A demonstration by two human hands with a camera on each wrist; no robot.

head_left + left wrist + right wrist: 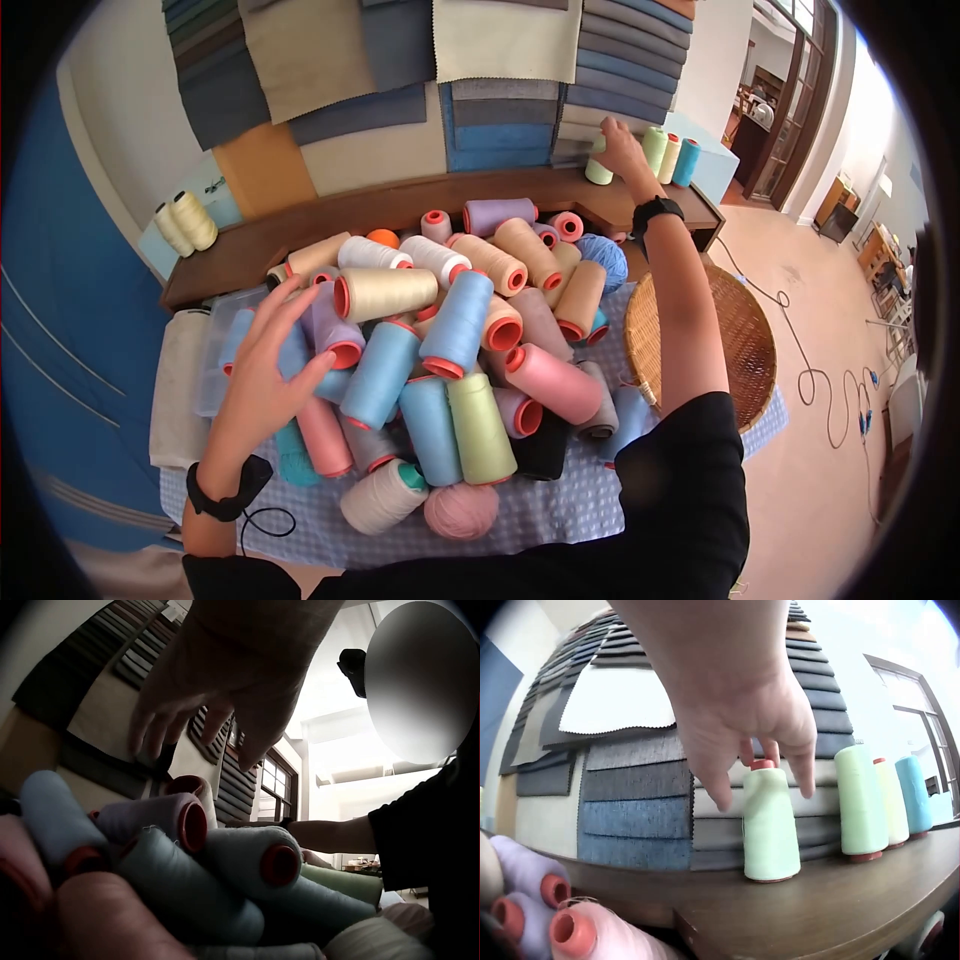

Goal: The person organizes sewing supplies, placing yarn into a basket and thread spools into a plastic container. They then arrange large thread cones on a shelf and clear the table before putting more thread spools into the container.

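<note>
My right hand (622,150) reaches to the back right, over a pale green thread cone (771,825) standing upright on the wooden shelf. In the right wrist view its fingers (718,793) hang spread on either side of the cone's red top, with gaps showing beside it. My left hand (262,365) hovers at the left of the heaped thread cones, fingers spread and holding nothing. Closest to it are a lilac cone (330,318), a cream cone (390,292) and a blue cone (380,375).
Beside the green cone stand another green cone (859,799), a pale yellow one (891,799) and a teal one (913,793). A wicker basket (745,340) sits right of the heap. Two cream cones (195,220) stand far left. Fabric swatches (350,150) hang behind the shelf (400,205).
</note>
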